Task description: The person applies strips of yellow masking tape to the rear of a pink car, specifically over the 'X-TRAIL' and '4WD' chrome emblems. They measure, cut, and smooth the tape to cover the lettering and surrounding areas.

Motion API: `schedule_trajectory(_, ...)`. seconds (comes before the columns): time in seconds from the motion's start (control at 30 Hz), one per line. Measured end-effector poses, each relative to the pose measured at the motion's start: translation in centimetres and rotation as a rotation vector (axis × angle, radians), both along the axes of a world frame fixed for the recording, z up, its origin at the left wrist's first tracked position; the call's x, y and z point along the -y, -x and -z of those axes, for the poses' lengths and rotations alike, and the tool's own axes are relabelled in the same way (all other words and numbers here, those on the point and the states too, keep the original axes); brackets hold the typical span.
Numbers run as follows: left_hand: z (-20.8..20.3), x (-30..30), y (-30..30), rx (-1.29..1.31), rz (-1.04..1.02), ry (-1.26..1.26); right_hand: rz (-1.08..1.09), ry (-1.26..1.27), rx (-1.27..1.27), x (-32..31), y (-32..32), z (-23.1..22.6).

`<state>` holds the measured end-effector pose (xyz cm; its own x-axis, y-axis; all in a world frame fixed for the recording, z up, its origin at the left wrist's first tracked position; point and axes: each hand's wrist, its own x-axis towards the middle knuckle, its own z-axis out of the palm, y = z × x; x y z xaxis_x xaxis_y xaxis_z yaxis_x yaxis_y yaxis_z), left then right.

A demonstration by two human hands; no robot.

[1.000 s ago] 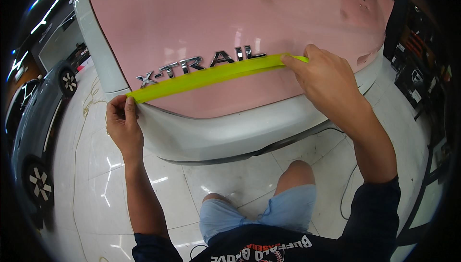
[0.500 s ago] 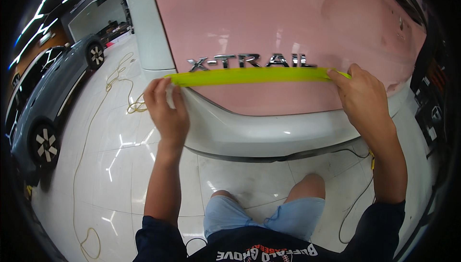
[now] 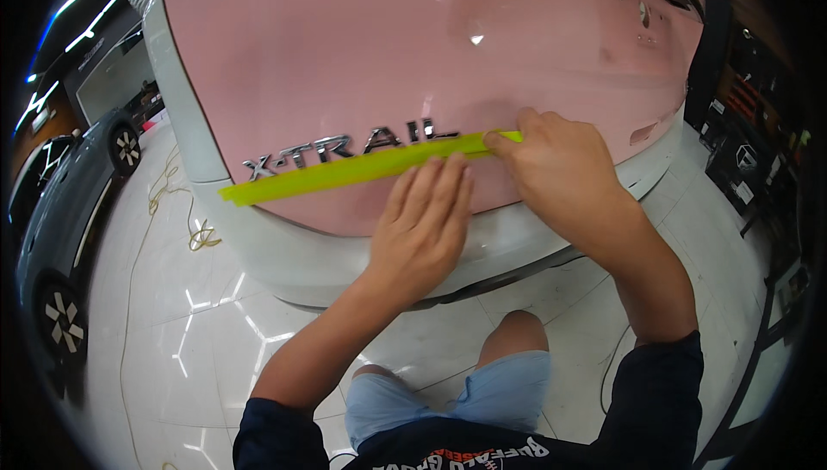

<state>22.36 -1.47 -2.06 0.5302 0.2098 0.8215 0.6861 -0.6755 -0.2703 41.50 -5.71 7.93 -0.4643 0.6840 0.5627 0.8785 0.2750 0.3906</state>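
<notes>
A strip of bright yellow-green tape (image 3: 332, 176) runs along the pink car panel (image 3: 345, 48), just under a row of chrome badge letters (image 3: 323, 149). My left hand (image 3: 424, 224) lies with its fingers stretched out, fingertips on the lower edge of the tape right of its middle. My right hand (image 3: 558, 164) pinches the tape's right end between thumb and fingers, against the panel. The tape's left end lies free of my hands, over the left edge of the pink panel.
The white bumper (image 3: 284, 263) curves below the panel. A grey car (image 3: 77, 203) stands at the left, with a pale hose (image 3: 129, 298) on the tiled floor beside it. Dark shelving (image 3: 745, 155) lines the right side. A recess with small holes (image 3: 644, 15) marks the panel's upper right.
My left hand has let go of the tape's left end and moved right, onto the tape near my right hand. My right hand still holds the right end. The view has shifted and tilted.
</notes>
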Motion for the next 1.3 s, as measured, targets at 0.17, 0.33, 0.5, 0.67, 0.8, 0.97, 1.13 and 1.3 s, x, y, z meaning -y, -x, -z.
schedule_trajectory(0.17,0.8,-0.8,-2.6,-0.015,-0.084,-0.040,-0.096,0.161,-0.084,-0.1,-1.8,-1.7)
schedule_trajectory(0.33,1.8,-0.9,-2.6,-0.001,-0.102,-0.031,-0.449,0.361,-0.465,-0.8,-5.1,-1.4)
schedule_trajectory(0.5,1.9,-0.5,-2.3,-0.010,-0.158,-0.035,-0.337,0.333,-0.297,1.2,-4.1,-2.1)
schedule_trajectory(0.67,1.9,-0.3,-2.3,-0.024,-0.193,-0.066,-0.253,0.162,-0.203,0.9,-4.2,-0.9)
schedule_trajectory(0.8,1.4,0.2,-3.7,0.020,-0.197,-0.087,-0.224,0.178,-0.205,0.0,-4.1,-1.0)
schedule_trajectory(0.97,1.0,0.1,-4.2,-0.038,-0.146,-0.109,-0.271,0.269,-0.252,-0.7,-4.0,-1.7)
schedule_trajectory(1.13,0.3,0.2,-4.5,-0.054,-0.107,-0.090,-0.325,0.357,-0.315,-1.2,-3.4,-2.1)
schedule_trajectory(1.3,0.2,0.4,-4.9,-0.054,-0.141,-0.091,-0.408,0.435,-0.607,-1.4,-4.0,-1.0)
